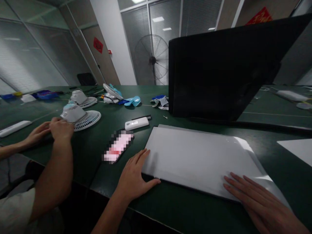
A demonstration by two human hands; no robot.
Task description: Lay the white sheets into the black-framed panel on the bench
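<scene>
Flat, both open: left hand (133,178) and right hand (258,200) on smooth white rectangular sheet (195,156), green table (170,208).

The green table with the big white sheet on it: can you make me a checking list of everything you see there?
Surface: dark green table, wide, with a seam line across it.
Job's things: large white sheet lying flat near the front edge; black open box lid standing behind it.
Clutter: two small white fans, a white dongle, a phone, blue and white plastic parts.
Grippers: left hand flat on the sheet's left edge; right hand flat on its near right corner.
Cables: nothing seen.
Surroundings: a co-worker's hands at a fan; big floor fan, glass walls with blinds.
</scene>
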